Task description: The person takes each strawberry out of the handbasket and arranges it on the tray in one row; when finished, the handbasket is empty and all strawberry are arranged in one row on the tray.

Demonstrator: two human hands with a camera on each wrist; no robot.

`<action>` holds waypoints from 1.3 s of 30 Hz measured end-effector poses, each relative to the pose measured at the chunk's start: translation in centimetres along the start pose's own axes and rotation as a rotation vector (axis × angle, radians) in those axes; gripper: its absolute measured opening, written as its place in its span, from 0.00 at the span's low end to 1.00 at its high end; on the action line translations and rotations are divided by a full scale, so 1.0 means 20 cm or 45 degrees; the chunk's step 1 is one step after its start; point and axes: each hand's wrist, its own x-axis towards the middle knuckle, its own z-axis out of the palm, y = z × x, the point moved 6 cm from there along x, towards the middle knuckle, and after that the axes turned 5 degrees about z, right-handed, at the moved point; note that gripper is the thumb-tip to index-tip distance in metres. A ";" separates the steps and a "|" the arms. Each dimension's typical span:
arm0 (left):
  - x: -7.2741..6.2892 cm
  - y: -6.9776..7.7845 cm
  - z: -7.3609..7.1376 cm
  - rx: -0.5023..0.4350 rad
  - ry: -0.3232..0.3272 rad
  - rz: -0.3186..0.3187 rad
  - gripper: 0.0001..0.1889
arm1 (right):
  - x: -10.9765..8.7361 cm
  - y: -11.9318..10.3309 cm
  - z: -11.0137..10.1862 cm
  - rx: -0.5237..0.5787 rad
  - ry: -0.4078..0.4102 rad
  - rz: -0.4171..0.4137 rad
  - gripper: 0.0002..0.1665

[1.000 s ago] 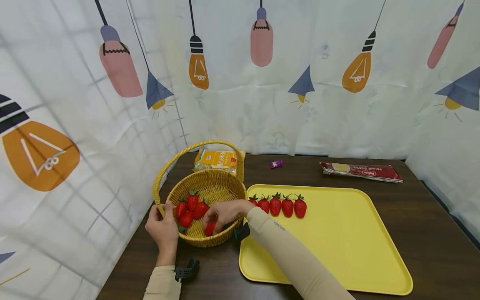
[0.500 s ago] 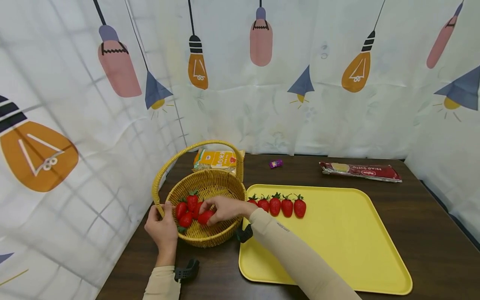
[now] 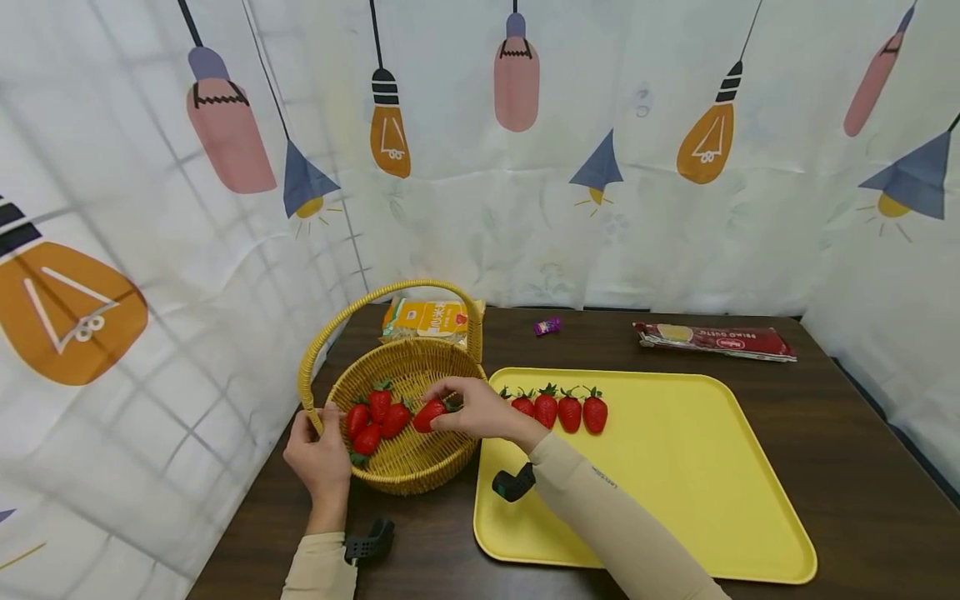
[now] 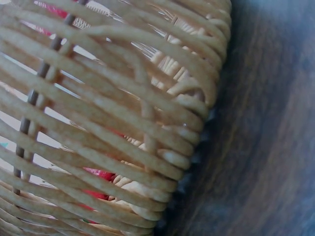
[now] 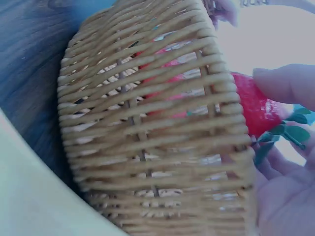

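A woven yellow wicker basket [image 3: 420,360] with a tall arched handle stands left of centre. My left hand [image 3: 321,454] grips its left side, by the foot of the handle. Between thumb and fingers my right hand [image 3: 486,408] pinches a red strawberry [image 3: 427,416] over the basket's right part; its green leaves [image 5: 290,130] show in the right wrist view. Several more strawberries [image 3: 367,439] lie together at the left inside the basket. In the left wrist view the basket's woven wall [image 4: 98,113] fills most of the picture and hides the left fingers.
Right of the basket lies a yellow tray [image 3: 652,483], with a row of several strawberries [image 3: 570,414] along its back left. Behind stand an orange-yellow food bag [image 3: 427,318], a small purple packet [image 3: 547,326] and a long red package [image 3: 716,340]. A patterned curtain [image 3: 480,217] encloses the table.
My right hand has picked the strawberry up from the basket's bottom and raised it, shifting slightly right toward the rim. The left hand keeps its hold on the basket.
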 end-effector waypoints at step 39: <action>0.00 -0.01 0.00 -0.001 0.000 0.011 0.14 | -0.63 0.46 -0.47 0.486 0.673 0.205 0.24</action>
